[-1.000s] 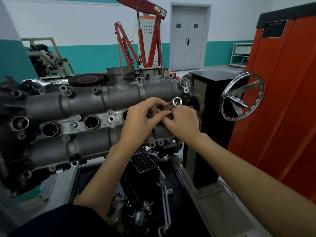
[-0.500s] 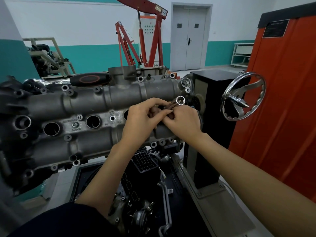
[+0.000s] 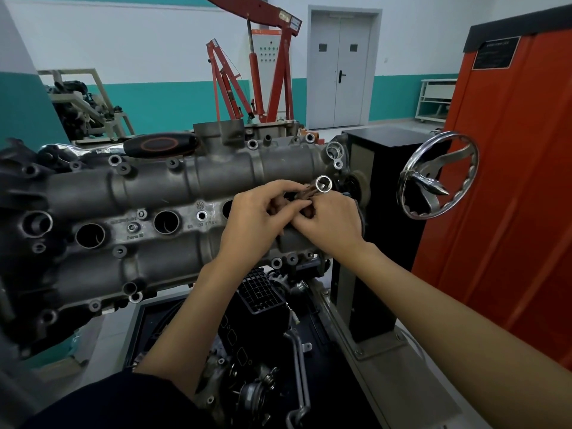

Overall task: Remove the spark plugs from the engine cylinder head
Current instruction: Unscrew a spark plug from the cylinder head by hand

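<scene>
The grey engine cylinder head (image 3: 154, 193) lies across the view on its stand, with a row of open round plug wells (image 3: 166, 222) along its middle. Both hands meet at the rightmost well. My left hand (image 3: 257, 218) and my right hand (image 3: 328, 224) both pinch a metal socket tool (image 3: 322, 184) whose open silver end sticks up between them. The lower part of the tool and the well below it are hidden by my fingers. No spark plug is visible.
A black-handled tool (image 3: 161, 144) rests on top of the head at the back. A chrome handwheel (image 3: 439, 176) sits on the black stand post (image 3: 380, 212) to the right, beside an orange cabinet (image 3: 510, 181). A red engine crane (image 3: 266, 72) stands behind.
The silver socket end has risen slightly and tilted between my fingers. Both hands have stayed at the rightmost well.
</scene>
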